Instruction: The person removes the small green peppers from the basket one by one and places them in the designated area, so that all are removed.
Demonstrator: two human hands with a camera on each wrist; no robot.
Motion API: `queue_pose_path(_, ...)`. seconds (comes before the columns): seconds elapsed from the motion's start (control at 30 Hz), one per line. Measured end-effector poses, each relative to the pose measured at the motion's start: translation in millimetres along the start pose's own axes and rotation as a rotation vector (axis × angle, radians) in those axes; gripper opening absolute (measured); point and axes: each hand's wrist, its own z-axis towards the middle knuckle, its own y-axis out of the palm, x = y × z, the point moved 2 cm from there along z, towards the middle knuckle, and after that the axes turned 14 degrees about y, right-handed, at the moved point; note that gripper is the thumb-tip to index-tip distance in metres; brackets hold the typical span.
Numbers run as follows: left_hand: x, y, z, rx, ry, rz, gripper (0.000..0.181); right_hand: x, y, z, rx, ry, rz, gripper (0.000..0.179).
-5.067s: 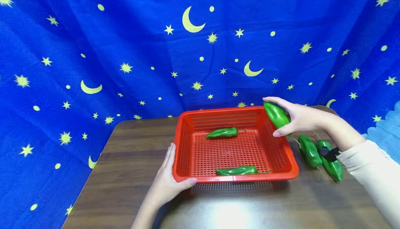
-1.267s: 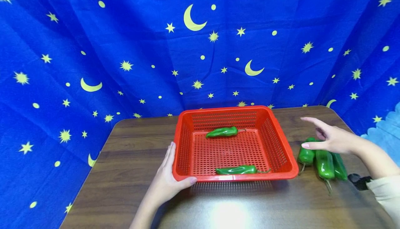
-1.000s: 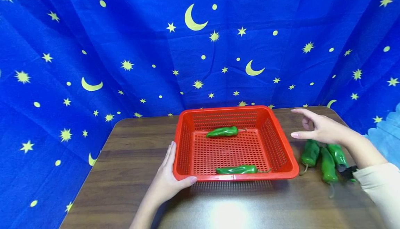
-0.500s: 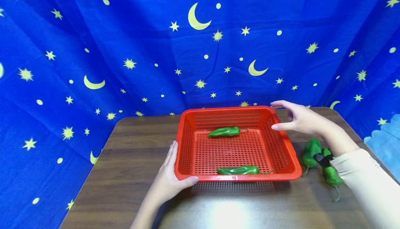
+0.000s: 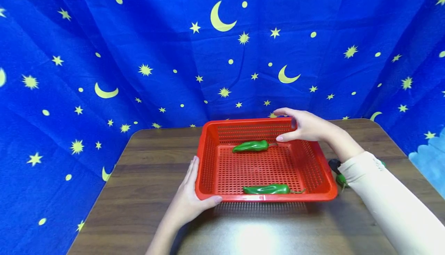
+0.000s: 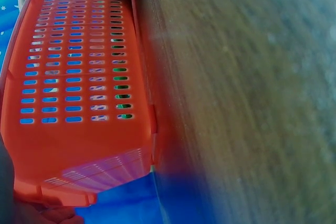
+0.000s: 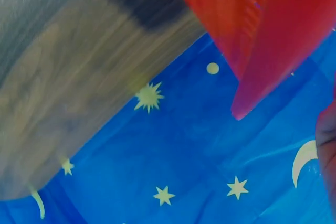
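My left hand (image 5: 189, 201) holds the red mesh basket (image 5: 243, 122) by its near left corner, thumb over the front rim and fingers along the left side. Two long green peppers lie inside: one pepper (image 5: 251, 146) towards the back, another pepper (image 5: 269, 189) along the front wall. Over the back right part of the basket hovers my right hand (image 5: 307, 126), thumb and fingers spread apart with nothing between them. Its thumb tip is near the back pepper's stem. On the table to the right, a green pepper (image 5: 341, 179) shows partly beside my sleeve, which hides most of that spot.
The basket stands on a brown wooden table (image 5: 153, 170). A blue curtain (image 5: 167, 46) with yellow stars and moons hangs behind the table's back edge. A pale blue fluffy cloth (image 5: 429, 162) is at the far right.
Earlier my right hand held a pepper over the basket's right wall. That pepper then lay with two others on the right, and the emptied hand moved left over the basket.
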Motion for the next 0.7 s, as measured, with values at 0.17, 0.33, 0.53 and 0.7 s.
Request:
queue_pose_path(0.17,-0.1,0.2,0.2,0.000,-0.004,0.003,0.130,-7,1,6.6,-0.032,0.012,-0.033,0.082)
queue_pose_path(0.33,0.6,0.4,0.5,0.001,0.010,0.010,0.130,-16,-7,9.2,-0.009,-0.008,-0.075,0.079)
queue_pose_path(0.53,0.8,1.2,-0.2,0.007,0.024,0.021,0.130,-32,-1,19.0,-0.036,-0.074,-0.008,0.069)
queue_pose_path(0.7,-0.2,0.7,-0.5,0.008,0.025,0.020,0.130,-40,20,30.5,-0.099,-0.099,0.053,0.072)
